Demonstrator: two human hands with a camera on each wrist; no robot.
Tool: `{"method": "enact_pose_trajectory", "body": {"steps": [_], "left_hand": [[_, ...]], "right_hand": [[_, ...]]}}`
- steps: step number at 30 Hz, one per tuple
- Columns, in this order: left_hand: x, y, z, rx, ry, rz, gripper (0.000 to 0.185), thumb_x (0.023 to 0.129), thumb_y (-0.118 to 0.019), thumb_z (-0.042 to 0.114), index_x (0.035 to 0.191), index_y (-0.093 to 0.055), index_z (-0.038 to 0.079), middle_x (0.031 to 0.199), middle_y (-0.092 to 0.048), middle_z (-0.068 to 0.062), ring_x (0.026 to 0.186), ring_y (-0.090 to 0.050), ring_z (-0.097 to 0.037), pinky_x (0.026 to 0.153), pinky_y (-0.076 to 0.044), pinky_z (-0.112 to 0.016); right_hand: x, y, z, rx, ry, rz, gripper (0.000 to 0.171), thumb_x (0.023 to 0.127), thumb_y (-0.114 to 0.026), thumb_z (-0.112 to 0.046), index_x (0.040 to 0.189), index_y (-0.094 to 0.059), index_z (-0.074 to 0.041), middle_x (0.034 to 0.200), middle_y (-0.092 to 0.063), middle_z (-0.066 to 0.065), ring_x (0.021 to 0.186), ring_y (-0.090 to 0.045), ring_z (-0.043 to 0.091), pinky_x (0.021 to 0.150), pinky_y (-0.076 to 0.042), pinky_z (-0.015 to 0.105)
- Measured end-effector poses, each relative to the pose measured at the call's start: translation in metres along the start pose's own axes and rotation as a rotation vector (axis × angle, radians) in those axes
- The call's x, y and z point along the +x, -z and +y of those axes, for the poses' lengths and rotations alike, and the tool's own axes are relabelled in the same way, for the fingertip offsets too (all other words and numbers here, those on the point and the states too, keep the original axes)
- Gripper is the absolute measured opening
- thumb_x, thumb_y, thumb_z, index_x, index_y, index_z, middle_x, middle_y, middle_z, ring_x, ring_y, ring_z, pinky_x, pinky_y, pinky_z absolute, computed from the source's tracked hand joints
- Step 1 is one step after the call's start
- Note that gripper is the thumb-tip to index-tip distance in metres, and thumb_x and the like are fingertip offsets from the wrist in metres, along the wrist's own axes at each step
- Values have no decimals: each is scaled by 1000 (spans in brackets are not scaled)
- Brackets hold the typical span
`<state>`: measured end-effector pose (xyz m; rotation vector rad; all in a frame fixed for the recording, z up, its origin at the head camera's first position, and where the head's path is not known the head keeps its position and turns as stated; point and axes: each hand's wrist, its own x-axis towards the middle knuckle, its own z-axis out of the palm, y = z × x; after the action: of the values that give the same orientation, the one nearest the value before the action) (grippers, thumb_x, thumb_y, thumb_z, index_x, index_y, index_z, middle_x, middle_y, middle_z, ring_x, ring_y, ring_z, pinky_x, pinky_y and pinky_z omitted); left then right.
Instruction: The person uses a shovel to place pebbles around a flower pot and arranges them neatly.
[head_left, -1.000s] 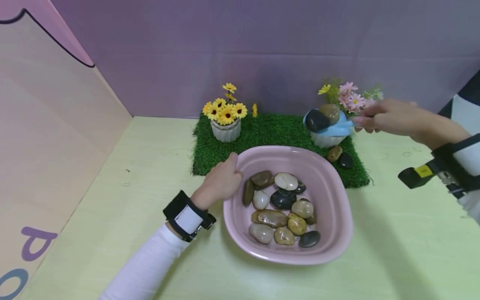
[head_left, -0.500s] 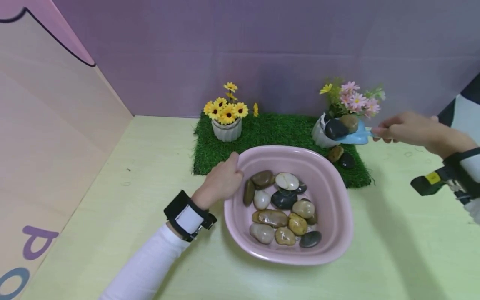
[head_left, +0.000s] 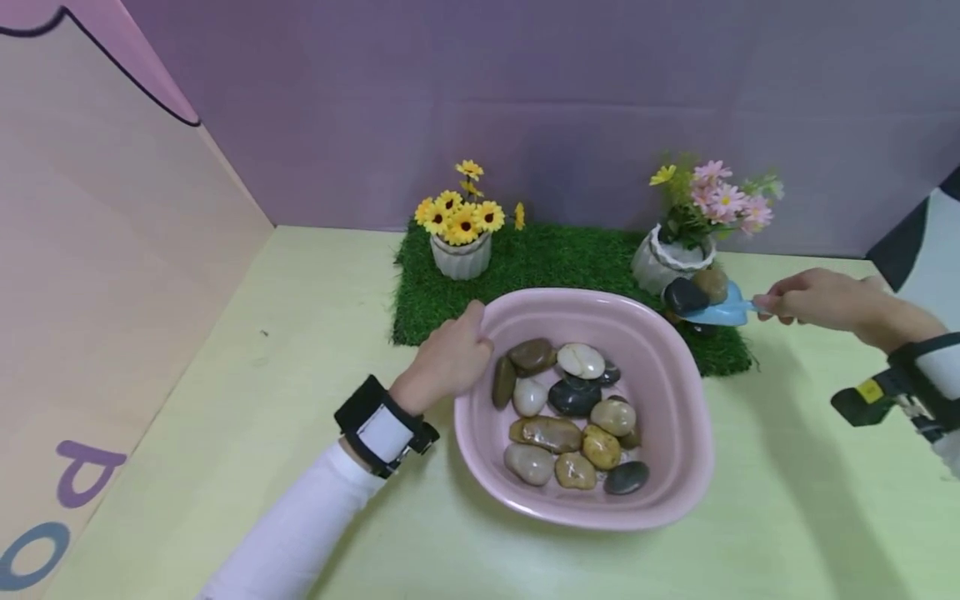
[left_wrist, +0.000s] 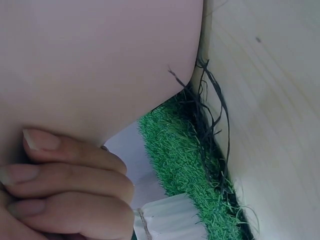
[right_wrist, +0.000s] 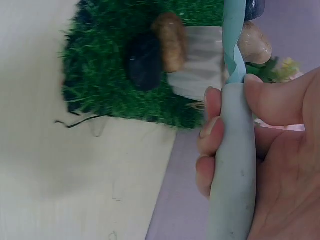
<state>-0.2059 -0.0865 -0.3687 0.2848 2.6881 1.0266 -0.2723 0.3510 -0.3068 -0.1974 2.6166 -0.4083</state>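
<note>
My left hand [head_left: 446, 354] grips the left rim of a pink basin [head_left: 693, 467], its fingers [left_wrist: 75, 192] curled under the edge. Several smooth pebbles [head_left: 573, 398] lie on the basin's bottom. At the right, my right hand [head_left: 836, 304] holds a light blue toy shovel [head_left: 729, 313] by its pale handle [right_wrist: 232, 160]. The shovel carries a black stone [head_left: 684, 295] and a tan stone [head_left: 711, 284], just above the basin's back right rim. Below it on the turf lie a brown stone [right_wrist: 170, 42] and a dark stone [right_wrist: 144, 61], mostly hidden in the head view.
A strip of artificial grass [head_left: 570, 258] lies behind the basin. On it stand a white pot of yellow flowers [head_left: 461, 257] and a white pot of pink flowers [head_left: 656, 262]. A purple cloth backdrop [head_left: 525, 108] rises behind the pale wooden table [head_left: 300, 317].
My right hand and the loaded shovel have moved right, then down and nearer, from in front of the pink flowers to below their pot. My left hand stays on the basin rim.
</note>
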Motion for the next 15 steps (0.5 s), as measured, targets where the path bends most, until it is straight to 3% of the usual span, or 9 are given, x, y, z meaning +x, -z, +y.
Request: {"method": "enact_pose_trajectory", "body": {"steps": [2, 7, 15], "left_hand": [[1, 0, 1, 0, 5, -5, 44, 100, -40, 18, 141, -37, 3, 96, -65, -18, 58, -66, -17, 46, -52, -30], [1, 0, 1, 11, 21, -5, 45, 100, -40, 18, 142, -37, 4, 98, -65, -18, 59, -66, -18, 47, -53, -31], [2, 0, 2, 1, 25, -8, 45, 99, -41, 17, 141, -38, 4, 101, -66, -19, 60, -66, -17, 47, -53, -30]], "right_hand": [[1, -4, 3, 4, 3, -7, 65, 104, -34, -47, 123, -58, 11, 113, -61, 32, 103, -57, 48, 92, -20, 75], [0, -13, 6, -19, 0, 12, 66, 104, -34, -49, 125, -58, 10, 112, -63, 32, 101, -58, 49, 88, -5, 83], [0, -22, 7, -26, -14, -8, 65, 104, -32, -48, 123, -60, 8, 110, -65, 27, 106, -53, 53, 87, -7, 83]]}}
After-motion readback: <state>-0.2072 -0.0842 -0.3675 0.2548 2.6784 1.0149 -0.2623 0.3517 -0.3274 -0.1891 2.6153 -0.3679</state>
